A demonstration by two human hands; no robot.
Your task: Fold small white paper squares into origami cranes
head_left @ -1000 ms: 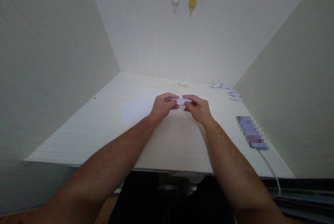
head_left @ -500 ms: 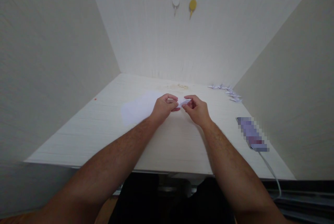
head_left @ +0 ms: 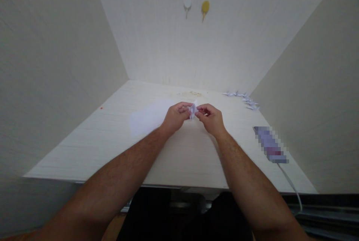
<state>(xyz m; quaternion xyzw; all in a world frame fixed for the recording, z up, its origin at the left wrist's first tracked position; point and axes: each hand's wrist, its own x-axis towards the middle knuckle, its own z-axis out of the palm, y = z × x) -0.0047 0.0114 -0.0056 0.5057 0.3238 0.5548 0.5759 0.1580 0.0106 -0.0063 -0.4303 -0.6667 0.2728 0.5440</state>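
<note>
Between my two hands is a small piece of folded white paper (head_left: pixel 193 110), held above the middle of the table. My left hand (head_left: pixel 177 114) pinches its left side with thumb and fingers. On the other side, my right hand (head_left: pixel 210 116) grips the right edge the same way. The folded paper stands upright with a point sticking up, and its finer creases are too small to make out. Just left of my left hand, white paper sheets (head_left: pixel 147 116) lie flat on the table.
Several small folded paper figures (head_left: pixel 249 102) stand in a bent row at the back right corner. A phone-like device (head_left: pixel 269 143), pixelated, lies at right with a white cable (head_left: pixel 290 185). Walls enclose the white table (head_left: pixel 185 158). Two hooks, white (head_left: pixel 187 2) and yellow (head_left: pixel 205 6), hang behind.
The folded paper has turned from lying slanted toward my right hand to standing upright between both hands. My fingers have shifted slightly around it.
</note>
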